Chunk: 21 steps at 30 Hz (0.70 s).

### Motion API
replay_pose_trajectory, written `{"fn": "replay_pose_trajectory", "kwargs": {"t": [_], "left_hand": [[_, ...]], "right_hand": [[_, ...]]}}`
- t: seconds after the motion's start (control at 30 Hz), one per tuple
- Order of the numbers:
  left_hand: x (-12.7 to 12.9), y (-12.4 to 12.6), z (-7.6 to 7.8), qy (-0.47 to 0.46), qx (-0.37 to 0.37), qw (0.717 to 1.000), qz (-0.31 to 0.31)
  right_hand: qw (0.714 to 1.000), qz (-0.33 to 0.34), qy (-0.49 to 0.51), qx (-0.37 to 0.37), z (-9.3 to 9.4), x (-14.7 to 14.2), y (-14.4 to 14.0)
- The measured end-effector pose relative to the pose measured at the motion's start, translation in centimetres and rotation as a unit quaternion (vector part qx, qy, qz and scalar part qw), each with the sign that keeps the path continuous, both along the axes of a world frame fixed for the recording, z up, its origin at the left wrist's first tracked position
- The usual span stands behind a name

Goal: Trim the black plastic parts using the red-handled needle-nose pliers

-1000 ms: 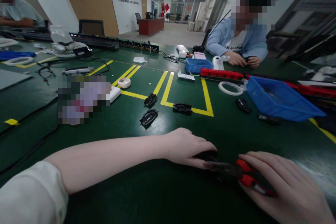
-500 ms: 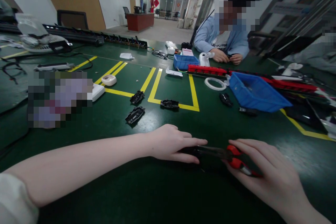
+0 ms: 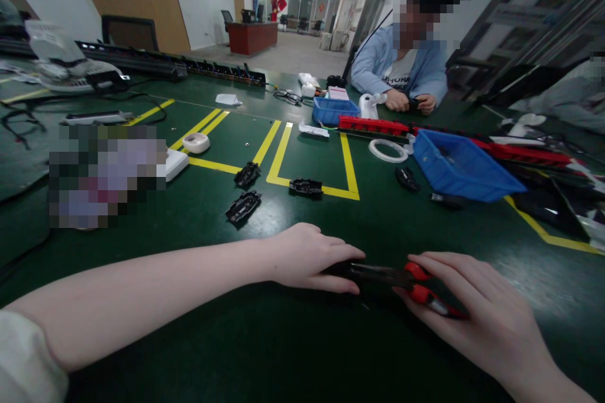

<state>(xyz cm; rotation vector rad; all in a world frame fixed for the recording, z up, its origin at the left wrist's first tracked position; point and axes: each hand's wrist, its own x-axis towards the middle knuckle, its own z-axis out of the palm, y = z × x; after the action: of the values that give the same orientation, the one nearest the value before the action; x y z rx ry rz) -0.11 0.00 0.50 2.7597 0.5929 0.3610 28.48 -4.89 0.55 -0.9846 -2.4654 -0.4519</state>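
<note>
My left hand (image 3: 309,256) lies on the green table (image 3: 283,352), fingers closed over a small black plastic part (image 3: 341,269) that is mostly hidden under them. My right hand (image 3: 472,312) grips red-handled pliers (image 3: 416,283). The pliers' dark jaws (image 3: 373,274) point left and meet the black part at my left fingertips. Three more black plastic parts (image 3: 243,206) (image 3: 247,174) (image 3: 305,187) lie farther out near the yellow floor-tape lines.
A blue bin (image 3: 460,167) stands at the right, a smaller blue bin (image 3: 333,110) and a red strip (image 3: 373,125) behind it. A person in a blue top (image 3: 401,72) works across the table. White tape rolls (image 3: 388,150) (image 3: 196,143), cables and long black strips (image 3: 170,67) lie at the back left.
The view has swung right since a second ago. Both hands stay together on the table; the pliers' jaws have slid a little further toward my left fingers.
</note>
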Motion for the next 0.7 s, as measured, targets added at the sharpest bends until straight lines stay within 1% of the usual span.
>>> {"fn": "replay_pose_trajectory", "kwargs": {"t": [0.27, 0.5, 0.7], "left_hand": [[-0.1, -0.2, 0.3, 0.004, -0.011, 1.000, 0.006], [0.0, -0.1, 0.2, 0.000, -0.006, 1.000, 0.000], [-0.1, -0.3, 0.5, 0.007, -0.014, 1.000, 0.009]], "right_hand": [[1.000, 0.011, -0.010, -0.001, 0.2, -0.4, -0.1], [1.000, -0.007, -0.004, -0.020, -0.3, 0.2, -0.3], [1.000, -0.008, -0.013, -0.005, 0.4, -0.8, -0.4]]}}
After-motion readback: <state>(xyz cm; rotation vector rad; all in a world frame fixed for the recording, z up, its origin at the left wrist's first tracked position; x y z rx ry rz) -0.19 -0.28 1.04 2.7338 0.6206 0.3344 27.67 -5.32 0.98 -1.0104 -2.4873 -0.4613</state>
